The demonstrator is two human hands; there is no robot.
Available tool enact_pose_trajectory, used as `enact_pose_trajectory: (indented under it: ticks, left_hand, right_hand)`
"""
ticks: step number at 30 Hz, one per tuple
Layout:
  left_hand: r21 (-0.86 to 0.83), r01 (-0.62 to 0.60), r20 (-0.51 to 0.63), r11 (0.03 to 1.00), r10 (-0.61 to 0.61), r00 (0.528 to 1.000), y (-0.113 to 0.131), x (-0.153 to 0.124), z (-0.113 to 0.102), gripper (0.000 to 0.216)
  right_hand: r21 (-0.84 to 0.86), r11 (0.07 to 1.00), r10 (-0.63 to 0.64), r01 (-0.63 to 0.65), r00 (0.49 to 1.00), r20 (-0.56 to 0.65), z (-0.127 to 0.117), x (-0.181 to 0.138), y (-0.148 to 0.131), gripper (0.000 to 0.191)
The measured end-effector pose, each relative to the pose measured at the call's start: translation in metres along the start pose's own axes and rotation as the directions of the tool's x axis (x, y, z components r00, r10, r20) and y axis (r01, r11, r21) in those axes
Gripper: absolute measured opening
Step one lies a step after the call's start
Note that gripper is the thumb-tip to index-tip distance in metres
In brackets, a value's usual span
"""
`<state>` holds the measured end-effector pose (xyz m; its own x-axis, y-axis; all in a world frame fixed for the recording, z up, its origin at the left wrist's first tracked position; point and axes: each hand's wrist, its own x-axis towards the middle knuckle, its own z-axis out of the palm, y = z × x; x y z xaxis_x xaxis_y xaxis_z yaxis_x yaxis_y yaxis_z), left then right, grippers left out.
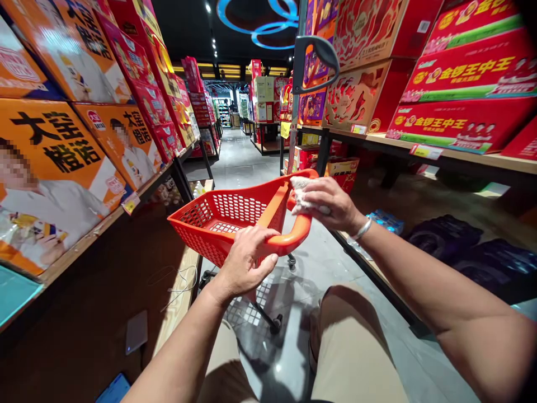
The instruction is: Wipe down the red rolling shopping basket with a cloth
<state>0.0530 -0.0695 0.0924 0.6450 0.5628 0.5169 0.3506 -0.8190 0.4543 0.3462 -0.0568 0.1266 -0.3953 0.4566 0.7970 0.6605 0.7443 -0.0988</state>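
A red plastic shopping cart (205, 242) with a perforated basket stands at an angle before me, on dark casters. Its thick looped handle (302, 228) curves toward me. My left hand (242, 264) grips the near left end of the handle, fingers over the top and thumb lying along the near side. A crumpled whitish cloth (299, 189) is in my right hand (331, 204), pressed against the far right part of the handle. The fingers are bent over the cloth and hide part of it. Inside the basket, only its perforated walls and bottom show.
Orange drink cartons (54, 168) line the left shelf, and red boxes (453, 123) fill the right one. A metal post (293, 112) carries a grey loop (316, 64). A power bank-like slab (136, 332) and a lit phone (114, 389) lie low at left. A tiled aisle (239, 151) runs ahead.
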Motion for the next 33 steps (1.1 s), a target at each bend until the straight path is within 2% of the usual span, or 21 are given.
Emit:
enact_pose_trajectory:
  ticks: [2, 4, 7, 9, 12, 15, 17, 19, 22, 25, 27, 30, 33]
  left_hand:
    - [-0.012, 0.025, -0.007, 1.0, -0.025, 1.0, 0.0, 0.0, -0.001, 0.038]
    - [-0.012, 0.037, -0.018, 0.999, -0.037, 0.999, 0.0, 0.0, -0.001, 0.046]
    - [0.002, 0.055, -0.046, 0.998, -0.055, 0.997, -0.002, -0.001, 0.0, 0.056]
    - [0.013, 0.063, -0.07, 0.998, -0.062, 0.996, -0.004, -0.002, -0.001, 0.059]
    - [0.034, 0.062, -0.089, 0.998, -0.058, 0.994, -0.008, -0.001, -0.004, 0.062]
    - [0.042, 0.071, -0.108, 0.997, -0.067, 0.992, -0.014, 0.0, -0.008, 0.068]
    - [0.031, 0.097, -0.133, 0.995, -0.092, 0.987, -0.018, 0.001, -0.01, 0.071]
    - [0.0, 0.11, -0.153, 0.994, -0.108, 0.982, -0.021, 0.001, -0.012, 0.071]
    - [-0.061, 0.095, -0.145, 0.994, -0.103, 0.984, -0.024, 0.0, -0.017, 0.063]
    - [-0.112, 0.082, -0.128, 0.99, -0.096, 0.987, -0.027, 0.0, -0.023, 0.05]
    - [-0.146, 0.074, -0.137, 0.987, -0.094, 0.986, -0.029, 0.0, -0.026, 0.044]
    - [-0.174, 0.065, -0.162, 0.982, -0.094, 0.982, -0.035, 0.0, -0.025, 0.036]
    - [-0.177, 0.051, -0.192, 0.983, -0.086, 0.978, -0.04, -0.002, -0.023, 0.03]
  right_hand:
    - [-0.053, 0.987, 0.15, -0.152, 0.988, -0.047, 0.0, 0.003, 0.034, 0.018]
    - [-0.018, 0.947, 0.316, -0.319, 0.943, -0.109, 0.003, 0.004, 0.056, 0.02]
    - [0.119, 0.894, 0.447, -0.431, 0.876, -0.184, 0.016, -0.004, 0.056, 0.023]
    - [0.148, 0.903, 0.429, -0.403, 0.864, -0.265, 0.026, -0.015, 0.033, 0.022]
    - [0.11, 0.95, 0.312, -0.292, 0.878, -0.362, 0.039, -0.032, -0.022, 0.023]
    - [0.044, 0.985, 0.17, -0.165, 0.923, -0.346, 0.052, -0.042, -0.071, 0.029]
    - [0.0, 0.997, 0.072, -0.076, 0.954, -0.29, 0.059, -0.044, -0.086, 0.03]
    - [-0.023, 0.999, -0.03, 0.025, 0.975, -0.222, 0.063, -0.045, -0.082, 0.028]
    - [-0.072, 0.994, -0.095, 0.082, 0.976, -0.195, 0.059, -0.048, -0.049, 0.029]
    - [-0.16, 0.986, 0.001, -0.049, 0.957, -0.29, 0.047, -0.049, -0.008, 0.026]
    - [-0.161, 0.971, 0.107, -0.179, 0.92, -0.378, 0.041, -0.047, 0.005, 0.024]
    - [-0.093, 0.957, 0.204, -0.276, 0.862, -0.464, 0.045, -0.042, -0.012, 0.025]
    - [-0.047, 0.977, 0.162, -0.208, 0.866, -0.473, 0.061, -0.04, -0.06, 0.032]
